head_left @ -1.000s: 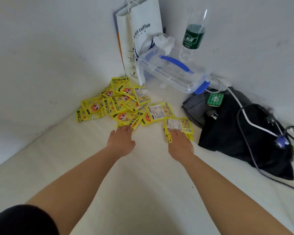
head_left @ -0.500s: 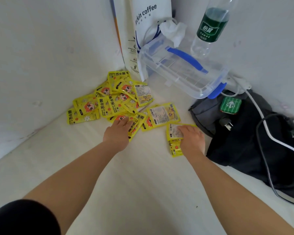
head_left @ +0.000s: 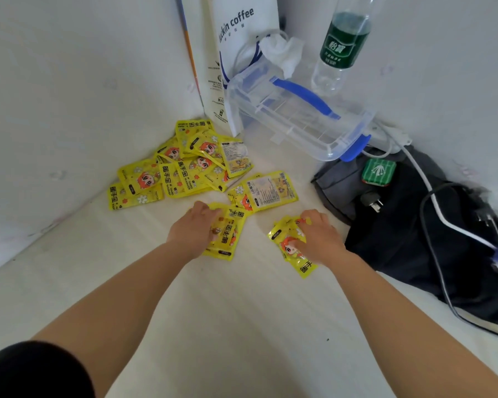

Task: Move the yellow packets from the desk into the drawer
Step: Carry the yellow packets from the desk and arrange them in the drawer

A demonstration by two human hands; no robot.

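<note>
Head view, change: Since half a second ago my left hand (head_left: 194, 228) and right hand (head_left: 318, 239) have each dragged a few packets off the pile (head_left: 184, 168), toward me at its 6 o'clock.
Left grip: the fingers curl over the left packets (head_left: 227, 238), pinching a small stack; I cannot see the thumb.
Right grip: the fingers bend around the right packets (head_left: 288, 247), clutching them just above the desk (head_left: 242, 311).
Meaning: I judge the first pickup is under way. Nothing has gone in yet, and the drawer is out of view.
Task things: most packets lie heaped at 11 o'clock of the left hand, in the wall corner. A couple lie loose at 12 o'clock, between the hands.
Materials: the packets are flat, glossy yellow sachets, crinkled at the edges and likely slippery when stacked. The desk is smooth, pale and matte.
Surroundings: a clear, hard plastic box (head_left: 293, 116) with a blue handle sits at 1 o'clock. A soft dark bag (head_left: 414, 239) lies at 3 o'clock of the right hand.
</note>
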